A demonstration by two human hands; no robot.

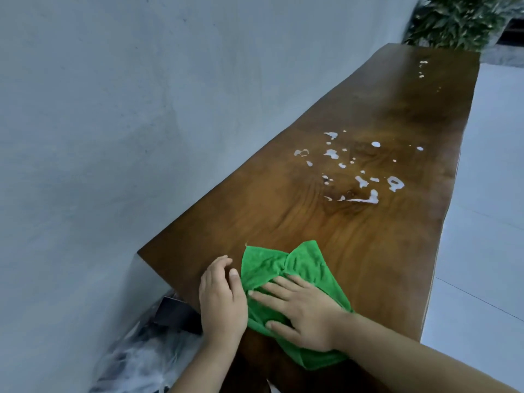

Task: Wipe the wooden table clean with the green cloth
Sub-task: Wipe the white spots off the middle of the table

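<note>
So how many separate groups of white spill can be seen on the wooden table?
2. A large group lies mid-table, beyond the green cloth; a small group lies near the far end. None looks hidden.

Home interior, wooden table (326,222), potted plant (459,21)

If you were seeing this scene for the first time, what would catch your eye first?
The bright green cloth at the near end of the long brown wooden table, pressed flat under the right hand, with the left hand beside it. Next, the white splashes scattered mid-table, with a few more near the far end.
</note>
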